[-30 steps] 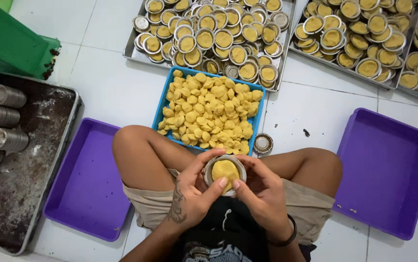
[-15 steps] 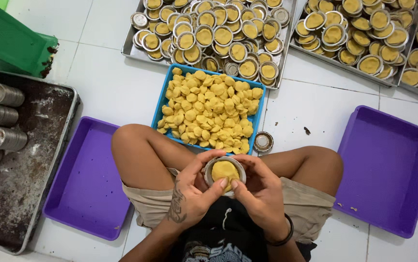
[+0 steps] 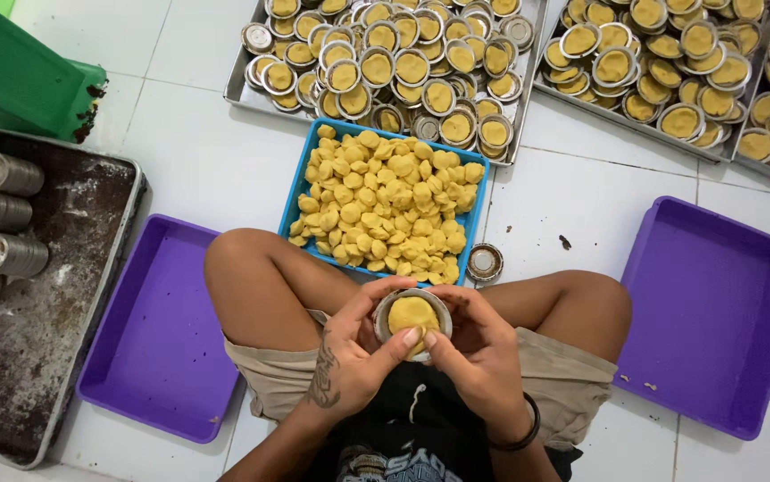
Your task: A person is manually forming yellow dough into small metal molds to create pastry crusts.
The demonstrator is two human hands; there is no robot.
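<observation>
Small round tin [image 3: 413, 314] at lower centre of frame, over lap, cupped by left hand [image 3: 353, 353] and right hand [image 3: 478, 353]; both curl close round it, thumbs pressing yellow dough [image 3: 412, 312] flat inside.

Progress, judged: two metal trays [image 3: 246, 89] along top edge already crowded with filled tins; blue tray [image 3: 300, 183] at centre heaped with dough balls, so much left. One empty tin [image 3: 484, 261] on floor right of blue tray.

Room: purple trays [image 3: 157, 339] lower left and right, both bare; tiled floor [image 3: 193, 152] open between them.

Head view, steeply down, close.
</observation>
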